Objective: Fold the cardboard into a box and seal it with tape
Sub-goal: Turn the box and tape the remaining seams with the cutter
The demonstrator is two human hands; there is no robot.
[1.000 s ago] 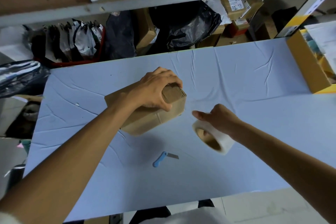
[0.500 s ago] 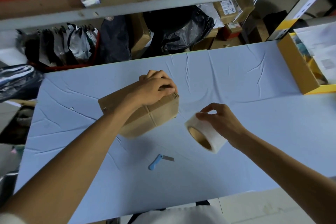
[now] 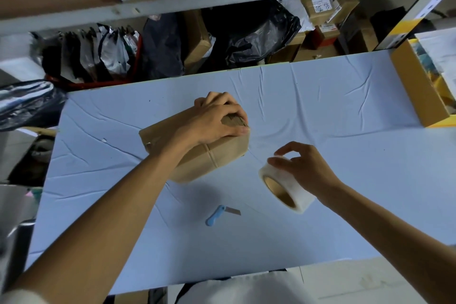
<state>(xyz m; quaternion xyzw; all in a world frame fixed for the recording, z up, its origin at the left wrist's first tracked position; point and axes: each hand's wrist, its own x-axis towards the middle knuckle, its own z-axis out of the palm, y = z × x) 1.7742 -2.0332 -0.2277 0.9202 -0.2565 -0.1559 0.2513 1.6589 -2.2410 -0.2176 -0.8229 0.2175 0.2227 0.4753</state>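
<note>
A folded brown cardboard box (image 3: 212,159) lies tilted on the light blue table (image 3: 333,106) near its middle. My left hand (image 3: 217,119) presses down on the box's top right end, fingers curled over the closed flaps. To the right and slightly nearer, my right hand (image 3: 304,166) grips a roll of clear tape (image 3: 287,187) just above the table, its fingers pinching at the top of the roll. A thin strand of tape seems to run from the roll toward the box corner.
A small blue-handled cutter (image 3: 220,215) with its blade out lies on the table in front of the box. A yellow-edged cardboard tray (image 3: 417,86) sits at the right edge. Shelves with bags and parcels stand behind the table.
My right hand with the tape roll has drifted slightly right and away from the box. My left hand stays pressed on the box top, which has shifted little.
</note>
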